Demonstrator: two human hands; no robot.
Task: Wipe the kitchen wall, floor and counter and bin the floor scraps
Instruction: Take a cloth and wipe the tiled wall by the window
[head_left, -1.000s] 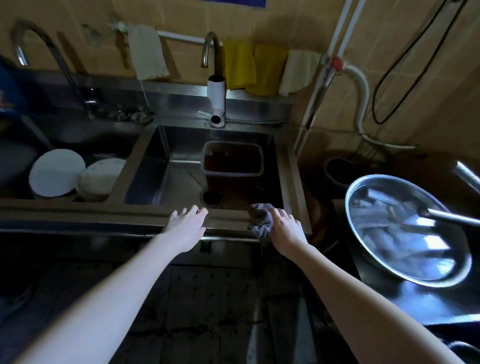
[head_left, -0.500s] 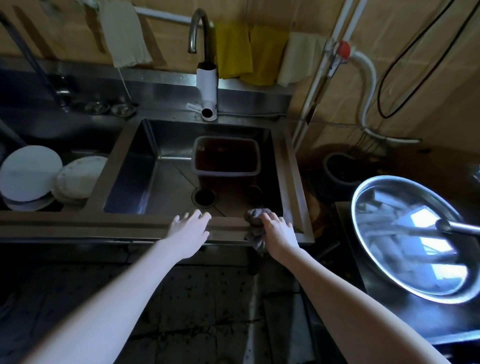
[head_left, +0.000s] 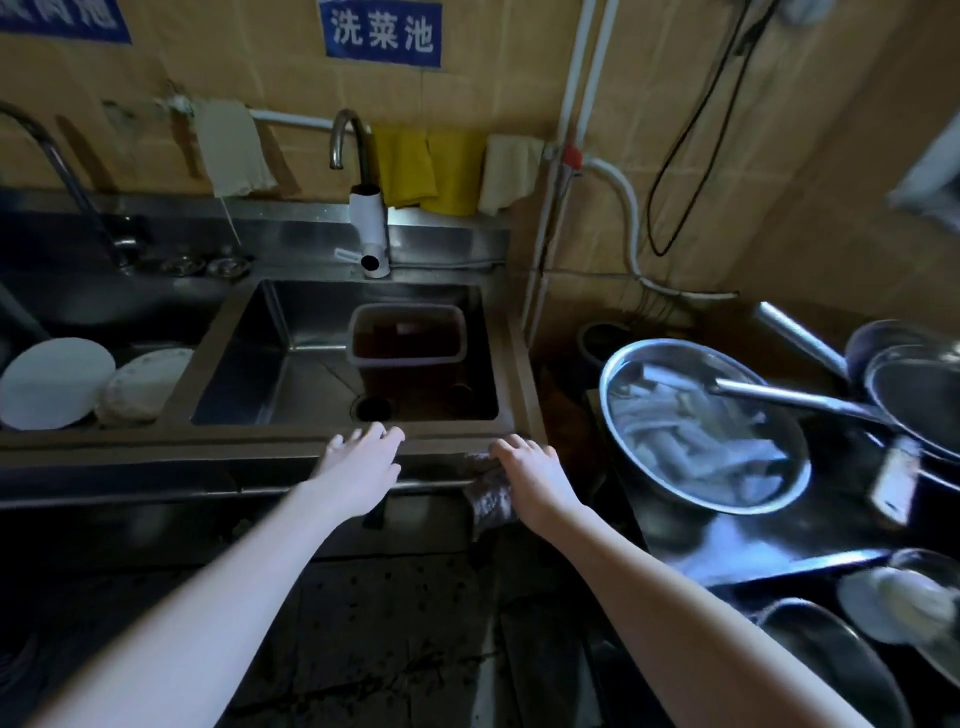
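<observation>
One right hand (head_left: 535, 475) pressed one grey rag (head_left: 491, 499) on the sink's front edge (head_left: 208, 441); the left hand (head_left: 361, 460) lay open, holding nothing.

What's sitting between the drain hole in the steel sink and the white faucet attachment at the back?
In the head view, a rectangular plastic tub of brown liquid sits between the drain hole and the white faucet attachment.

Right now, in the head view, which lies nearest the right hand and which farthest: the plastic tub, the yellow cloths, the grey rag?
1. Grey rag, under the right hand at the sink's front edge.
2. Plastic tub, inside the basin.
3. Yellow cloths, hanging on the wall behind.
</observation>
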